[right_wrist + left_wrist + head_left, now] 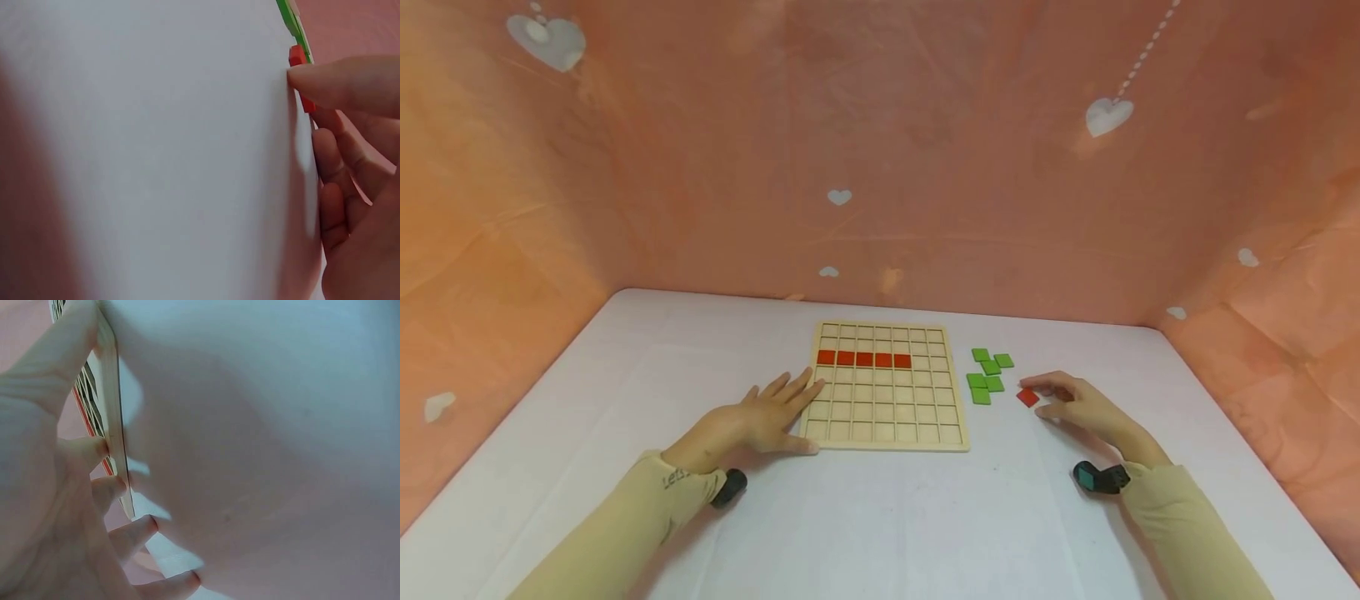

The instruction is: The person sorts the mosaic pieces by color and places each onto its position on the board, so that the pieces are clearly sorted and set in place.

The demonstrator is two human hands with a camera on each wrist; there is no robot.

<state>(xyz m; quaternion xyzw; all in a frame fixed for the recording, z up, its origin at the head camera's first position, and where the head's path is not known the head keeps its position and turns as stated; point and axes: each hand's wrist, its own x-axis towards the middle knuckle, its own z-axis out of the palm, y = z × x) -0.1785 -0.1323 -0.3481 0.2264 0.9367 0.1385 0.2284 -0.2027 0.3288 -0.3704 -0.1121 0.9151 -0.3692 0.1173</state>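
Note:
A wooden grid board [883,433] lies on the table with a row of several red tiles [865,359] in its cells, starting at the left edge. My left hand [771,417] rests at the board's left side, fingers spread and straight, with thumb and fingertips at the frame. In the left wrist view, fingers [134,537] touch or lie close to the board's side edge [112,387]. To the right of the board, my right hand [1086,408] pinches a loose red tile [1027,397] between thumb and index finger. The thumb partly covers this red tile [297,55] in the right wrist view.
Several green tiles [981,397] lie loose between the board and my right hand. A white cloth covers the table [925,525]. Pink cloth walls [880,150] with heart prints stand behind and at both sides. Dark wrist devices [1101,477] sit at my cuffs.

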